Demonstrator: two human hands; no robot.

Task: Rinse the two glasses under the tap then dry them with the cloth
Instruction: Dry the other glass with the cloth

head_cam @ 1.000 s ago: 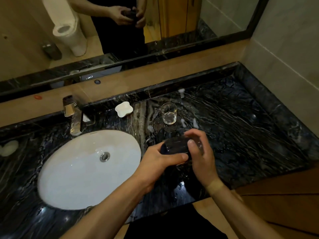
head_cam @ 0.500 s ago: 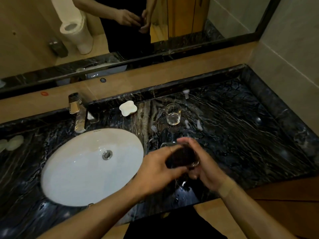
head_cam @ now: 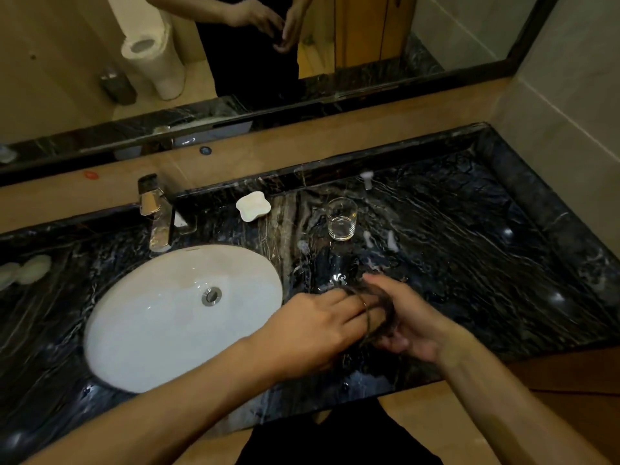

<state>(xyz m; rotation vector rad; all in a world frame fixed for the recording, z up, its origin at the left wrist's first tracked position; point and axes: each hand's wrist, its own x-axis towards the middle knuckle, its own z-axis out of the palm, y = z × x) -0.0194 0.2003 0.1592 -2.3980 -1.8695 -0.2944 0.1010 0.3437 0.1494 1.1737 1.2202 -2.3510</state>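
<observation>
A clear glass [head_cam: 370, 318] lies tilted on its side in my right hand [head_cam: 409, 325], which cups it from the right, just above the counter's front edge. My left hand [head_cam: 315, 327] reaches in from the left. Its fingers go into the mouth of the glass, holding a dark cloth [head_cam: 385, 302] bunched there. The cloth hides much of the glass. A second clear glass [head_cam: 341, 219] stands upright and alone on the counter behind my hands. At the back left is the chrome tap [head_cam: 157, 213], over the white oval sink [head_cam: 151, 330]. No water runs from it.
The black marble counter [head_cam: 469, 263] is wet and runs right to a raised edge and tiled wall. A white soap dish [head_cam: 253, 205] sits between the tap and the standing glass. A mirror [head_cam: 436, 35] spans the back wall.
The glass has tipped from upright to lying sideways in my right hand. My left fingers have moved from its outside into its mouth with the cloth. Both hands have sunk slightly towards me.
</observation>
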